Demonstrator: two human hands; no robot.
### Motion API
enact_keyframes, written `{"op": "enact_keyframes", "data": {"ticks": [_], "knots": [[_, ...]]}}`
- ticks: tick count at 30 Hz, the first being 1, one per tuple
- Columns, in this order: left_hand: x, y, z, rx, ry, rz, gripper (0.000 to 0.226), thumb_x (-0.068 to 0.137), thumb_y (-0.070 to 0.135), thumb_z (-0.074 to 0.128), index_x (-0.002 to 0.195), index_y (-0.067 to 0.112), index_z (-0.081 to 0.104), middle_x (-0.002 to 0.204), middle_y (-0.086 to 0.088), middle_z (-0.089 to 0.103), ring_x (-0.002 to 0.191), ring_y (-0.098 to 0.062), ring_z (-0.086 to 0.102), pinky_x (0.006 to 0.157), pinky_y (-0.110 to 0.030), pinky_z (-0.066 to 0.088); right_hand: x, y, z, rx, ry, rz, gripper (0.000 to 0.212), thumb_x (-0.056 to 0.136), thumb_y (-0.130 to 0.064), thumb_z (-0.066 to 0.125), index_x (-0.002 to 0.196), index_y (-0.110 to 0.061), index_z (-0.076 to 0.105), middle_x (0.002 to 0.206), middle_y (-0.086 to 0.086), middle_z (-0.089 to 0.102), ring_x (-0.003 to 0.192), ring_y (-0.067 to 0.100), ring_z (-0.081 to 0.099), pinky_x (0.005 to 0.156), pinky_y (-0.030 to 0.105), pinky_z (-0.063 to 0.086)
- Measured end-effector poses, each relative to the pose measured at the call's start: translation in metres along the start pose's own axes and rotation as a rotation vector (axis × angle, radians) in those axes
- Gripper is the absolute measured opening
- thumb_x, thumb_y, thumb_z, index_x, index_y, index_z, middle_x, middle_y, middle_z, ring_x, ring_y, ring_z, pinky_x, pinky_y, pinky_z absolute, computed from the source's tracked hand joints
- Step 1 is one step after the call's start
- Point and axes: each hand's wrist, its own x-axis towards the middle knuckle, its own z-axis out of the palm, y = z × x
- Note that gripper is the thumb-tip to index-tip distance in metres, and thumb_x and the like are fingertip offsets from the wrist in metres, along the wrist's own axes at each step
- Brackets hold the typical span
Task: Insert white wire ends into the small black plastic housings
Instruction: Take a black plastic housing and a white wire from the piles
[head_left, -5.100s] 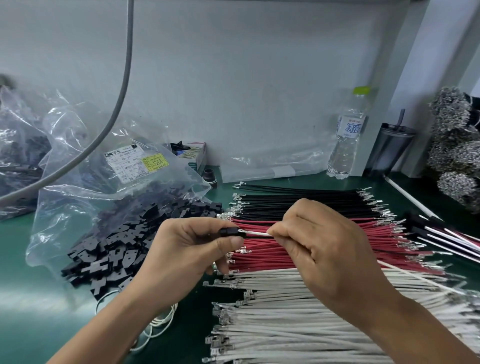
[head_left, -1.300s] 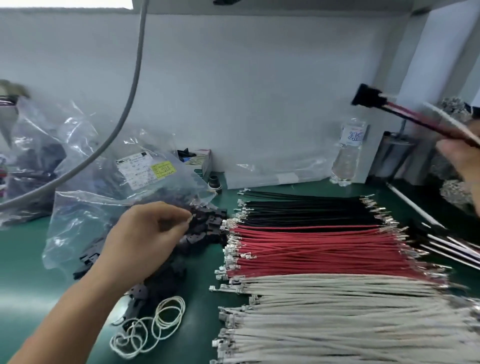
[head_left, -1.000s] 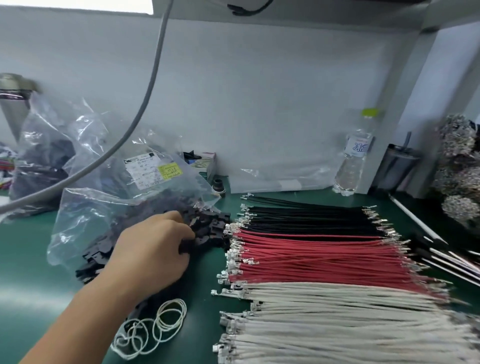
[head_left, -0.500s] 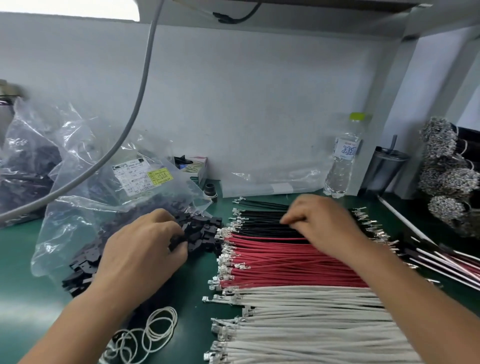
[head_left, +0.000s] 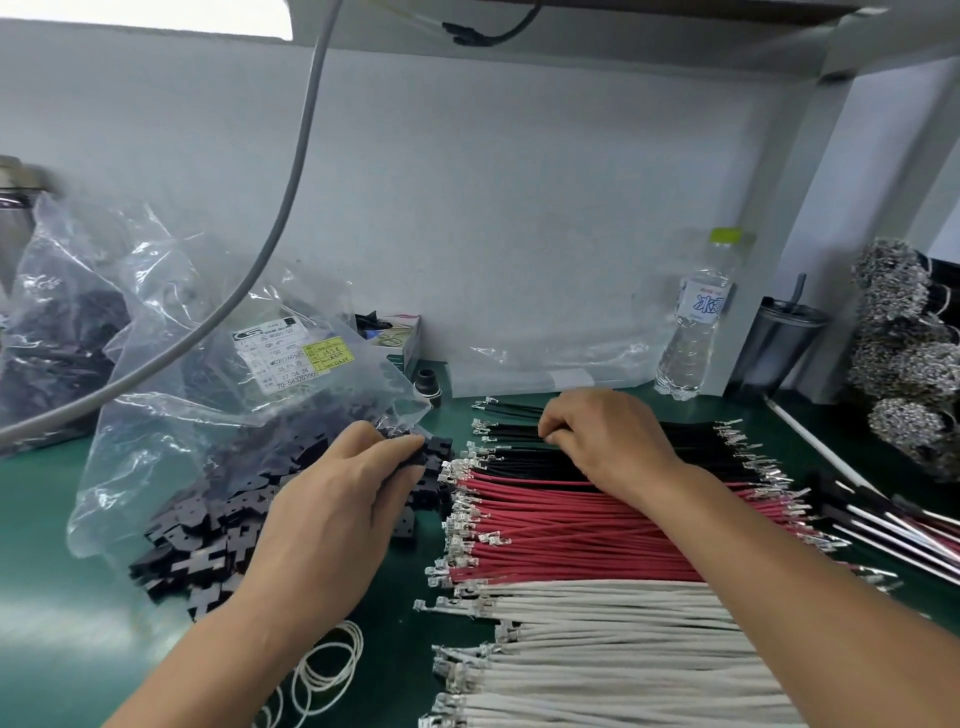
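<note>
Head view of a green desk (head_left: 62, 613) set for connector assembly. The left hand (head_left: 332, 514) is shown with fingers curled, its fingertips pinching a black plastic housing (head_left: 434, 451) at the edge of the heap of black housings (head_left: 197, 545) that spills from a clear plastic bag (head_left: 218, 395) bearing a printed label (head_left: 291, 358). The right hand (head_left: 597, 441) is laid over the row of black wires (head_left: 519, 457), fingers curled and pinching at one of them; which wire is gripped cannot be told. The wires are arranged in three bands, metal terminals pointing left: black wires farthest, red wires (head_left: 571, 530) in the middle, white wires (head_left: 597, 649) nearest the viewer, untouched by either hand. White rubber bands (head_left: 327, 670) are seen on the desk beside the left forearm. A water bottle (head_left: 698, 317) and a dark tumbler (head_left: 779, 348) are placed against the back wall, and a grey cable (head_left: 291, 171) is hung across the upper left.
</note>
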Motion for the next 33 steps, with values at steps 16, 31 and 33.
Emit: {"op": "enact_keyframes", "data": {"ticks": [16,31,33], "knots": [[-0.001,0.011,0.008,-0.698,-0.022,-0.381,0.016,0.071,0.024,0.088,0.085,0.028,0.081,0.073,-0.001,0.078,0.061,-0.018,0.073,0.062,-0.029,0.063,-0.019,-0.006,-0.035,-0.24,0.224,-0.211,0.028,0.085,0.007,0.067,0.103,-0.014,0.072,0.089,0.001,0.061,0.083,0.022,0.057,0.056,0.036,0.051],[-0.009,0.035,0.005,-0.947,-0.188,-0.412,0.024,0.067,0.024,0.086,0.091,0.025,0.083,0.081,-0.01,0.079,0.072,-0.025,0.077,0.067,-0.023,0.06,-0.107,-0.042,-0.03,0.355,0.45,-0.19,0.013,0.09,-0.025,0.07,0.095,-0.019,0.08,0.084,-0.007,0.057,0.076,0.012,0.059,0.061,0.025,0.048],[-0.01,0.036,0.007,-0.957,-0.169,-0.427,0.025,0.065,0.022,0.087,0.089,0.024,0.083,0.081,-0.01,0.079,0.073,-0.025,0.077,0.068,-0.024,0.061,-0.106,-0.041,-0.032,0.374,0.428,-0.18,0.013,0.089,-0.027,0.07,0.093,-0.02,0.08,0.082,-0.008,0.058,0.075,0.013,0.06,0.06,0.028,0.049]]}}
